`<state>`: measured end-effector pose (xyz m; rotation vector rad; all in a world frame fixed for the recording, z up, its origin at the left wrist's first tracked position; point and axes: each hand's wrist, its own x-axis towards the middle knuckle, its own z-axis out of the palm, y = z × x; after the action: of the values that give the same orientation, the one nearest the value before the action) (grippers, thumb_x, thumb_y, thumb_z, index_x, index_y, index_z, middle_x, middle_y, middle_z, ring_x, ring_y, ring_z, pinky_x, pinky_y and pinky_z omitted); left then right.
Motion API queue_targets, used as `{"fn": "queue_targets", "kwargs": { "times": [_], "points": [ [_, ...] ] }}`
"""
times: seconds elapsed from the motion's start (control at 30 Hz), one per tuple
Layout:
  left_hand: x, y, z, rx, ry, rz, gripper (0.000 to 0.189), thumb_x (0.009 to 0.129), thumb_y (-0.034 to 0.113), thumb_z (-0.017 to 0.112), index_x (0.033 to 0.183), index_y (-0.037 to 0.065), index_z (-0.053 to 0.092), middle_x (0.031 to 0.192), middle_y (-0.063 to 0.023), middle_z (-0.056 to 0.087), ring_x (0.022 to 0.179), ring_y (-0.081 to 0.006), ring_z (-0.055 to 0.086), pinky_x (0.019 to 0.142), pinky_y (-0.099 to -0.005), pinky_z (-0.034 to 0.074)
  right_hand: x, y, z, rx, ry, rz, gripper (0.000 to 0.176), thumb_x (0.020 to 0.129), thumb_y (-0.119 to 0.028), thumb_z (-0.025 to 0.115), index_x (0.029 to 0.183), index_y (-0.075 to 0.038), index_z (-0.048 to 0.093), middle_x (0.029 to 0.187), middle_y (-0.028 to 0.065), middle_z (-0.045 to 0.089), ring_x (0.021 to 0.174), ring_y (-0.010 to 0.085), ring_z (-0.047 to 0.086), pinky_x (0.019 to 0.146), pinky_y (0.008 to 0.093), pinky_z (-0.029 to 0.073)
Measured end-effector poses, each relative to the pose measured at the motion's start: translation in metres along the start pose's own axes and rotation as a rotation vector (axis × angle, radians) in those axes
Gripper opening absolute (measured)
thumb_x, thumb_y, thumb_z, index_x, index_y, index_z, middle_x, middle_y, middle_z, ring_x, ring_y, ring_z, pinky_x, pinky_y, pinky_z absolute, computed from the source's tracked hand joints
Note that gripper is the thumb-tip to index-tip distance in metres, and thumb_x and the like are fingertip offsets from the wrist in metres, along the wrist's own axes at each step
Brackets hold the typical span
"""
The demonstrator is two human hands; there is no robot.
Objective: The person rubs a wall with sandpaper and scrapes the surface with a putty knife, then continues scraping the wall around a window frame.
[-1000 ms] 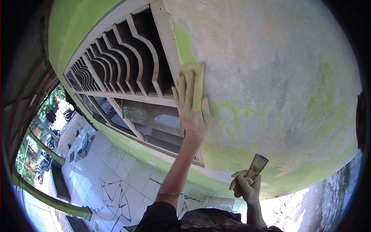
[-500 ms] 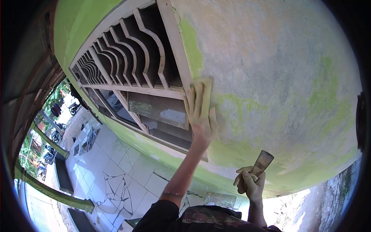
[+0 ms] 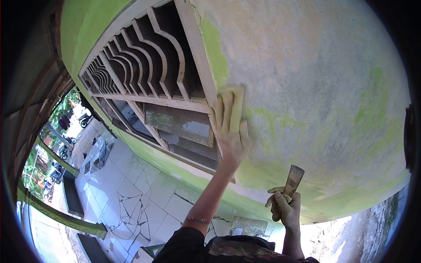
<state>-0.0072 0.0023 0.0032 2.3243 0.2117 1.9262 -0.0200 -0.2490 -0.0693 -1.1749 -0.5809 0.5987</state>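
My left hand (image 3: 230, 131) lies with straight fingers against the wall beside the window frame. Under its fingertips is a yellowish sheet of sandpaper (image 3: 239, 93), pressed flat on the plaster; the palm side is hidden. Lower right, my right hand (image 3: 287, 209) is closed round the handle of a putty knife (image 3: 295, 176), its broad, worn blade pointing up and apart from the wall. The wall (image 3: 302, 65) around my left hand is grey and beige, with patches of light green paint (image 3: 215, 52).
A window with a wavy wooden grille (image 3: 144, 57) and glass louvres (image 3: 180, 125) adjoins my left hand. Below is a tiled floor (image 3: 131, 175) with a plastic-wrapped bundle (image 3: 101, 153). Motorbikes (image 3: 57, 173) stand outside on the far left.
My left hand has shifted very slightly to the right with the sandpaper, still against the wall. The putty knife in my right hand has tipped more upright and moved a little left.
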Motion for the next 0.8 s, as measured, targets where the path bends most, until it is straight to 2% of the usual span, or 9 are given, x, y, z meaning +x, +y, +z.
{"fn": "queue_targets", "kwargs": {
  "times": [0.07, 0.1, 0.23, 0.33, 0.4, 0.57, 0.6, 0.67, 0.8],
  "points": [
    [-0.062, 0.002, 0.006, -0.002, -0.047, -0.047, 0.056, 0.104, 0.037, 0.035, 0.144, -0.001, 0.044, 0.15, -0.0179, 0.042, 0.141, -0.0435, 0.031, 0.114, -0.0608, 0.021, -0.001, 0.003, -0.006, -0.019, -0.014, 0.0, 0.023, 0.099, -0.012, 0.053, 0.101, 0.008, 0.064, 0.063, 0.0135, 0.064, 0.034, 0.0079, 0.045, 0.033, 0.0228, 0.033],
    [-0.052, 0.001, 0.004, -0.006, -0.05, -0.045, 0.056, 0.104, 0.037, 0.035, 0.144, -0.001, 0.044, 0.15, -0.0179, 0.042, 0.141, -0.0435, 0.031, 0.114, -0.0608, 0.021, -0.003, 0.005, -0.007, -0.035, -0.025, 0.012, 0.022, 0.099, -0.011, 0.051, 0.1, 0.008, 0.064, 0.065, 0.0141, 0.065, 0.034, 0.0078, 0.044, 0.031, 0.0231, 0.032],
    [0.09, 0.004, -0.019, -0.04, 0.096, 0.11, 0.057, 0.101, 0.036, 0.042, 0.146, 0.001, 0.04, 0.152, -0.0169, 0.038, 0.141, -0.0445, 0.03, 0.113, -0.062, 0.021, -0.001, 0.004, -0.006, -0.008, -0.036, 0.096, 0.022, 0.099, -0.011, 0.051, 0.1, 0.007, 0.064, 0.065, 0.0141, 0.065, 0.034, 0.008, 0.044, 0.031, 0.0229, 0.033],
    [0.158, -0.001, -0.031, -0.065, 0.108, 0.24, 0.054, 0.103, 0.03, 0.038, 0.145, -0.005, 0.038, 0.151, -0.0246, 0.036, 0.141, -0.0486, 0.027, 0.115, -0.0535, 0.024, 0.006, 0.002, 0.0, -0.01, -0.081, 0.083, 0.022, 0.099, -0.011, 0.051, 0.1, 0.007, 0.064, 0.065, 0.0141, 0.065, 0.034, 0.0081, 0.045, 0.031, 0.0227, 0.033],
    [0.147, 0.0, -0.024, -0.018, 0.144, 0.226, 0.061, 0.099, 0.037, 0.047, 0.148, 0.002, 0.036, 0.155, -0.0177, 0.034, 0.142, -0.0462, 0.027, 0.113, -0.0627, 0.021, 0.004, 0.0, -0.001, 0.001, -0.076, 0.069, 0.025, 0.1, -0.013, 0.051, 0.101, 0.008, 0.064, 0.065, 0.014, 0.065, 0.033, 0.0088, 0.045, 0.031, 0.023, 0.033],
    [-0.044, 0.012, 0.001, -0.004, -0.083, -0.033, 0.069, 0.097, 0.044, 0.051, 0.149, 0.002, 0.036, 0.154, -0.0193, 0.034, 0.143, -0.0469, 0.025, 0.114, -0.064, 0.018, 0.003, 0.005, -0.007, 0.046, -0.064, 0.039, 0.03, 0.101, -0.019, 0.05, 0.105, 0.008, 0.064, 0.068, 0.0133, 0.067, 0.036, 0.0085, 0.046, 0.033, 0.0224, 0.033],
    [-0.046, 0.021, -0.007, 0.001, -0.145, -0.04, 0.07, 0.096, 0.046, 0.05, 0.149, 0.002, 0.035, 0.154, -0.0187, 0.034, 0.143, -0.0461, 0.025, 0.114, -0.064, 0.017, 0.003, 0.006, -0.007, 0.06, -0.055, 0.038, 0.032, 0.102, -0.02, 0.05, 0.104, 0.008, 0.064, 0.068, 0.0132, 0.067, 0.036, 0.0086, 0.046, 0.033, 0.0225, 0.033],
    [-0.026, 0.009, -0.009, 0.002, -0.121, 0.0, 0.068, 0.097, 0.046, 0.049, 0.149, 0.003, 0.036, 0.154, -0.0183, 0.034, 0.143, -0.0448, 0.025, 0.115, -0.064, 0.016, 0.004, 0.005, -0.006, 0.051, -0.054, 0.056, 0.033, 0.102, -0.02, 0.049, 0.104, 0.009, 0.064, 0.068, 0.0133, 0.067, 0.036, 0.0087, 0.046, 0.033, 0.0227, 0.033],
    [0.105, 0.001, -0.027, -0.083, 0.022, 0.107, 0.06, 0.099, 0.041, 0.047, 0.148, 0.006, 0.04, 0.154, -0.015, 0.037, 0.144, -0.0403, 0.026, 0.115, -0.0636, 0.016, 0.012, 0.007, 0.001, 0.003, -0.085, 0.099, 0.034, 0.102, -0.02, 0.049, 0.103, 0.01, 0.064, 0.067, 0.014, 0.067, 0.036, 0.0088, 0.046, 0.033, 0.023, 0.033]
  ]
}}
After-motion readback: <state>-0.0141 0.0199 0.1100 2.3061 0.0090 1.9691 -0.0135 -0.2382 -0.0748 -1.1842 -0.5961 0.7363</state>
